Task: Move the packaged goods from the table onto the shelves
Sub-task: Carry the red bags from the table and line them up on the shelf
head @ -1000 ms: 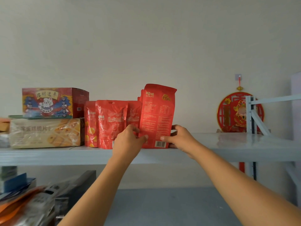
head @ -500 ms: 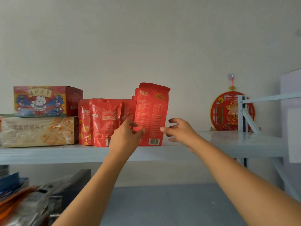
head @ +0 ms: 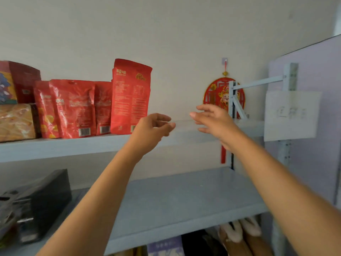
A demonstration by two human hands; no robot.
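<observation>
I see the tall red pouch (head: 131, 97) standing upright on the upper shelf (head: 73, 147), against the shorter red pouches (head: 73, 108) on its left. My left hand (head: 153, 129) hovers near its lower right corner, loosely curled and empty. My right hand (head: 214, 122) is spread wide, holding nothing.

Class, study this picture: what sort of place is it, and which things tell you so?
Probably a storeroom or stockroom: pale metal shelving, red snack pouches lined up on it, and a paper sign on its frame.
</observation>
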